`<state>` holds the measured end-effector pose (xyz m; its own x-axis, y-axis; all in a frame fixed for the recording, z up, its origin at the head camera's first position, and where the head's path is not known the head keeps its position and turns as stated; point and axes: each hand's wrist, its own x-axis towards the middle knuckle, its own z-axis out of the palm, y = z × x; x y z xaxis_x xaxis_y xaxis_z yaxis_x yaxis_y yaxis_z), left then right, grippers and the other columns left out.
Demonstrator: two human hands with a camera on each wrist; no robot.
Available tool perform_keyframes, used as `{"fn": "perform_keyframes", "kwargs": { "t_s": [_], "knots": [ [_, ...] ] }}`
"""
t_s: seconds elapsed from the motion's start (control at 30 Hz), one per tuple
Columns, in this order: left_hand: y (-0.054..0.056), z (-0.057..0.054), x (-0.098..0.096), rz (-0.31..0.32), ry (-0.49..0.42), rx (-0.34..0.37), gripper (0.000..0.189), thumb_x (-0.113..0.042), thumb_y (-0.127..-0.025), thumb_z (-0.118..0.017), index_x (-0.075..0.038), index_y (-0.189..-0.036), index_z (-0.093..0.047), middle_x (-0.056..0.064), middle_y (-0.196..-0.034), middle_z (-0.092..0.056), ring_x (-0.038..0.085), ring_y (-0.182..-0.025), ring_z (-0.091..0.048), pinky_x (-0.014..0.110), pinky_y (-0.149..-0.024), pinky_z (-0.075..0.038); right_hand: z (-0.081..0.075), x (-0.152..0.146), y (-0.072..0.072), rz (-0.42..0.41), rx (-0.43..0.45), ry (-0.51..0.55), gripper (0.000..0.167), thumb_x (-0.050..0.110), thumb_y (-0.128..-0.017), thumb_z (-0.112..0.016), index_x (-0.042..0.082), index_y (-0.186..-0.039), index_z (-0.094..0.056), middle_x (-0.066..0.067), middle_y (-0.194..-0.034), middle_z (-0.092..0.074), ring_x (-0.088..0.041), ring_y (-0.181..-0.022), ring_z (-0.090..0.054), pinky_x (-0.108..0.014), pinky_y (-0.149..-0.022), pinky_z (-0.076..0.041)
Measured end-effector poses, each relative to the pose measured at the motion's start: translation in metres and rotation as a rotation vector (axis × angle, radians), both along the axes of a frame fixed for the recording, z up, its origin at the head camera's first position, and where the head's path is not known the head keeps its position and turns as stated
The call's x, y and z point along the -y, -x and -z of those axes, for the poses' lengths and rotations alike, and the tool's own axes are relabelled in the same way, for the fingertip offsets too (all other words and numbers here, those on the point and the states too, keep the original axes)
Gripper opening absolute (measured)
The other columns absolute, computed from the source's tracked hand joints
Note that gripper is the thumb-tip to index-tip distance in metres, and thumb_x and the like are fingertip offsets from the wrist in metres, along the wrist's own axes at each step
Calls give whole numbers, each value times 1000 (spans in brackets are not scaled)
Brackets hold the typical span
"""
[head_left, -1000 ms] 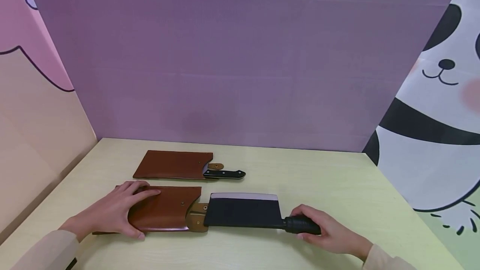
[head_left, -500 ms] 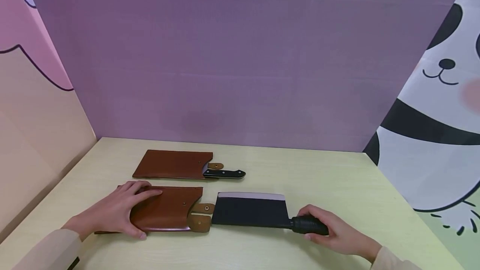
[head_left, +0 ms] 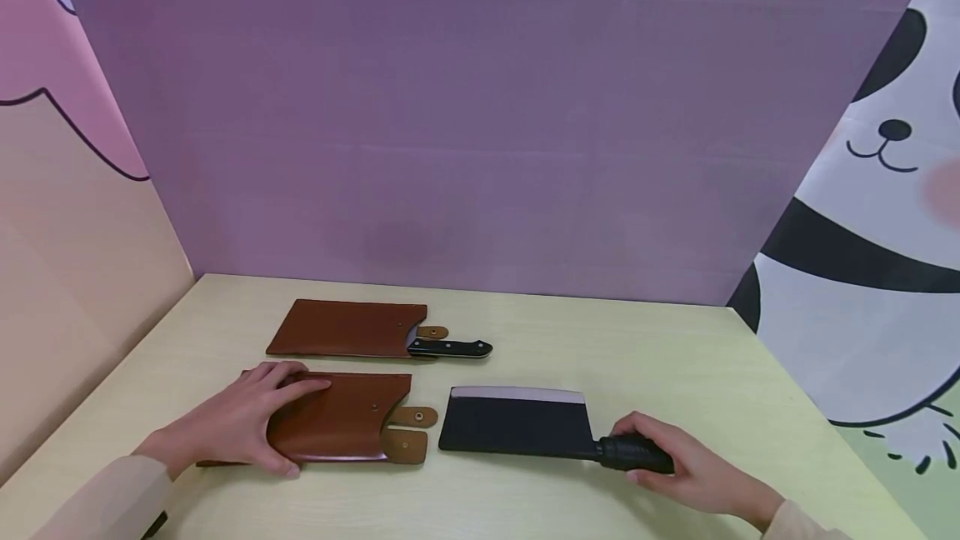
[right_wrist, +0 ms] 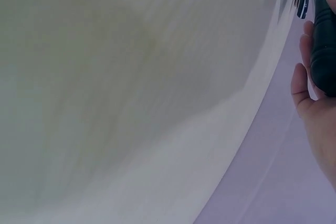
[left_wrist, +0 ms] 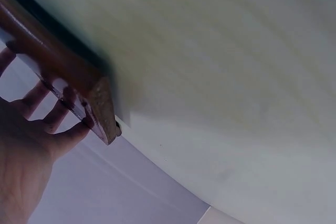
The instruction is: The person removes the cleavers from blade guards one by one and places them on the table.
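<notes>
My right hand (head_left: 693, 473) grips the black handle (head_left: 637, 452) of a cleaver with a dark blade and a pale edge strip (head_left: 517, 422). In the right wrist view the fingers (right_wrist: 300, 85) curl round that handle. Left of the blade tip, separated by a small gap, lies a brown leather knife sheath (head_left: 337, 419) with two tan straps at its open end. My left hand (head_left: 232, 419) holds this sheath across its width, thumb at the near edge and fingers over the far side. The left wrist view shows the fingers (left_wrist: 58, 116) against the sheath's edge (left_wrist: 73, 69).
Behind lies a second brown sheath (head_left: 345, 328) with a black-handled knife (head_left: 453, 348) partly in it. All rest on a pale wooden table (head_left: 600, 348). A purple backdrop (head_left: 480, 123) stands at the back, with printed panels (head_left: 862, 273) at the sides.
The cleaver and my right hand have moved to the right, opening a gap between the blade and the sheath's straps. My left hand and the sheath have shifted slightly right.
</notes>
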<state>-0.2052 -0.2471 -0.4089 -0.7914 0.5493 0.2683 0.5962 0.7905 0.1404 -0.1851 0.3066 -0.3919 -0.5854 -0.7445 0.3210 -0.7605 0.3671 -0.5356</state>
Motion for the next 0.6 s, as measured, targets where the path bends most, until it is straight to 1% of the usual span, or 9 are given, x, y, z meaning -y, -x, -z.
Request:
{"fn": "perform_keyframes", "kwargs": {
  "t_s": [0.17, 0.4, 0.53, 0.6],
  "knots": [
    [1, 1, 0, -2, 2, 7, 96, -80, -52, -63, -32, -133, -46, 1, -128, -43, 26, -117, -41, 52, -90, -38, -1, -4, -2, 0, -20, 3, 38, 3, -81, -66, 9, -114, -49, 4, -99, -56, -5, -85, -53, -21, -69, -42],
    [3, 1, -3, -2, 6, 14, 97, -81, -51, -62, -31, -133, -46, 3, -129, -43, 26, -117, -41, 52, -91, -38, 0, -13, -1, 20, 3, -28, 39, 5, -81, -66, 11, -115, -49, 4, -100, -57, -5, -85, -53, -21, -70, -43],
    [4, 2, -4, 4, 2, 14, 97, -81, -51, -62, -32, -133, -46, 2, -129, -43, 25, -117, -40, 51, -90, -38, 0, -16, -1, 8, -3, -21, 39, 3, -81, -66, 10, -115, -49, 4, -99, -57, -6, -85, -53, -21, -70, -42],
    [5, 2, -5, 7, 0, 15, 96, -81, -51, -62, -32, -132, -46, 2, -129, -43, 25, -117, -40, 51, -90, -38, -1, -17, -2, 18, 4, -27, 39, 4, -81, -66, 10, -115, -49, 4, -99, -57, -6, -86, -53, -20, -70, -42]
  ]
}}
